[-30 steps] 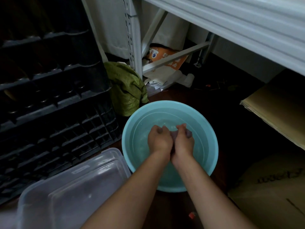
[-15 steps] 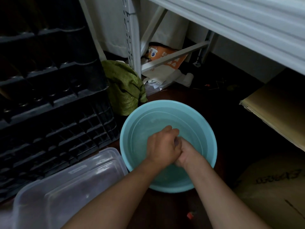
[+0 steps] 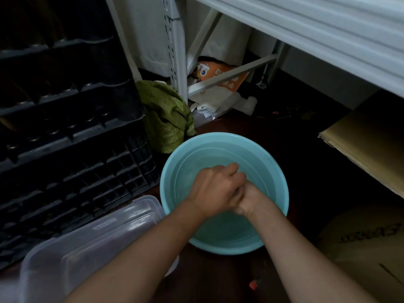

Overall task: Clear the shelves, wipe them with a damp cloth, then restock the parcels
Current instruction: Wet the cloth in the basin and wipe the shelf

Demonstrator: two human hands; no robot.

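A teal basin (image 3: 218, 136) with water stands on the dark floor. Both my hands are inside it, pressed together with curled fingers. My left hand (image 3: 215, 189) lies on top, its fingers wrapped over my right hand (image 3: 251, 200). The pale cloth that they squeeze is almost wholly hidden between them. The white metal shelf (image 3: 317, 29) runs across the upper right, with its slotted upright (image 3: 175, 51) behind the basin. An orange printed parcel (image 3: 218, 73) lies on the floor under the shelf.
Black plastic crates (image 3: 65, 127) are stacked at the left. A clear lidded box (image 3: 87, 243) sits at the lower left, beside the basin. A green bag (image 3: 168, 121) slumps behind the basin. Flat cardboard (image 3: 367, 145) and a carton (image 3: 360, 248) lie at the right.
My hands were side by side with the pale cloth showing between them. Now my left hand has rolled over the right and the cloth is covered.
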